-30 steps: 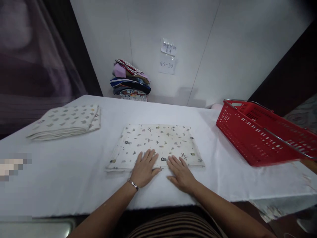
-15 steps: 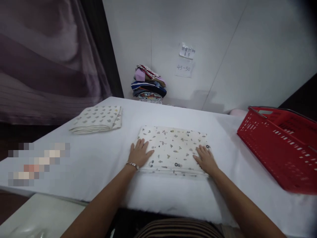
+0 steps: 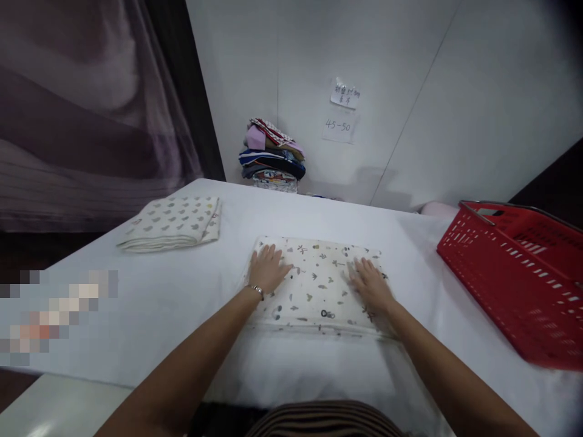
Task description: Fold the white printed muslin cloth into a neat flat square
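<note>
A folded white cloth [image 3: 314, 288] with small grey and brown prints lies flat on the white-covered table in front of me. My left hand [image 3: 269, 270] rests palm down on its left part, fingers spread, with a bracelet at the wrist. On the right part of the cloth my right hand [image 3: 371, 284] lies flat too, its fingers stretched toward the far edge. Neither hand grips the fabric. Farther left, a second folded cloth [image 3: 175, 220] with grey prints sits apart from both hands.
A red plastic basket [image 3: 514, 285] stands on the table [image 3: 182, 303] at the right. Behind the far edge rises a pile of folded textiles [image 3: 272, 152] against the wall. Paper notes [image 3: 338, 126] hang there. A blurred-out patch [image 3: 54, 312] covers something on the left.
Both hands have slid forward on the cloth and a little closer together. The cloth stays in the same place on the table, while the view has shifted slightly.
</note>
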`<state>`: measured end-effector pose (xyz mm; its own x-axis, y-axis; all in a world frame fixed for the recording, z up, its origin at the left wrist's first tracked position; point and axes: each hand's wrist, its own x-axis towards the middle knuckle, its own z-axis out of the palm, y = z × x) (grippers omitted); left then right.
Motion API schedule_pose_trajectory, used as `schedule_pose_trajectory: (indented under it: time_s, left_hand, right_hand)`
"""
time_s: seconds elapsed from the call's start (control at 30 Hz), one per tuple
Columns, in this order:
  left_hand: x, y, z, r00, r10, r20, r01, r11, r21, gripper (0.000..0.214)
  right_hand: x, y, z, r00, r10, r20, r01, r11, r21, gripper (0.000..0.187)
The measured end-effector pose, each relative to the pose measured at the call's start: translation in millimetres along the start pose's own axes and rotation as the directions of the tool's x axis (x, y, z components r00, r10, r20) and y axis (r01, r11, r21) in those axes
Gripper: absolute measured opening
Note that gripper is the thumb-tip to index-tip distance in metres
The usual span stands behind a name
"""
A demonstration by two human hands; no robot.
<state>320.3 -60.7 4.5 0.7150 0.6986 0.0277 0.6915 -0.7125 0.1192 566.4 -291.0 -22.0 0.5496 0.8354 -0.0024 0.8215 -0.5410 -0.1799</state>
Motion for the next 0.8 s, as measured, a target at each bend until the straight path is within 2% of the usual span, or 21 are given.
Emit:
schedule_pose_trajectory:
  time_s: [0.07, 0.17, 0.27, 0.4, 0.5, 0.57, 0.63, 0.73, 0.8]
  left_hand:
    - [20.4, -4.3, 3.9, 1.0, -0.011, 0.023, 0.011, 1.0, 0.018, 0.072]
    - [38.0, -17.3, 15.5, 0.993, -0.095, 0.076, 0.093, 0.995, 0.025, 0.076]
    - [40.0, -26.5, 24.2, 0.991, -0.112, 0.077, 0.111, 0.994, 0.024, 0.078]
    - [37.1, -26.8, 22.8, 0.991, -0.11, 0.074, 0.109, 0.994, 0.018, 0.076]
    - [42.2, -18.8, 17.9, 0.994, -0.105, 0.026, 0.104, 0.994, 0.027, 0.073]
    - [49.3, -8.8, 15.7, 0.997, -0.07, -0.022, 0.07, 0.997, 0.028, 0.072]
    - [57.2, 2.8, 15.3, 0.999, 0.024, -0.046, -0.023, 0.999, 0.023, 0.071]
    - [65.5, 14.3, 18.8, 0.989, 0.145, -0.008, -0.145, 0.989, 0.007, 0.069]
    - [67.3, 15.1, 23.3, 0.992, 0.123, 0.04, -0.123, 0.992, -0.018, 0.071]
  right_hand:
    - [20.2, 1.9, -1.6, 1.0, 0.02, -0.007, -0.021, 0.998, -0.055, 0.062]
    - [38.7, 11.7, 1.5, 0.996, 0.093, 0.014, -0.092, 0.991, -0.098, 0.064]
    - [41.9, 21.9, 6.7, 0.994, 0.106, 0.026, -0.104, 0.991, -0.088, 0.067]
    - [38.6, 22.8, 7.1, 0.994, 0.104, 0.023, -0.102, 0.991, -0.084, 0.065]
    - [44.0, 5.4, 1.1, 0.998, 0.064, -0.019, -0.066, 0.992, -0.105, 0.066]
    - [54.1, -16.2, -3.4, 1.0, -0.024, -0.019, 0.022, 0.996, -0.088, 0.069]
    - [68.0, -41.5, -5.7, 0.988, -0.149, 0.033, 0.15, 0.988, -0.031, 0.071]
    - [89.7, -71.3, -2.7, 0.952, -0.289, 0.101, 0.286, 0.957, 0.039, 0.073]
    - [100.4, -78.4, 2.6, 0.947, -0.292, 0.133, 0.286, 0.956, 0.062, 0.074]
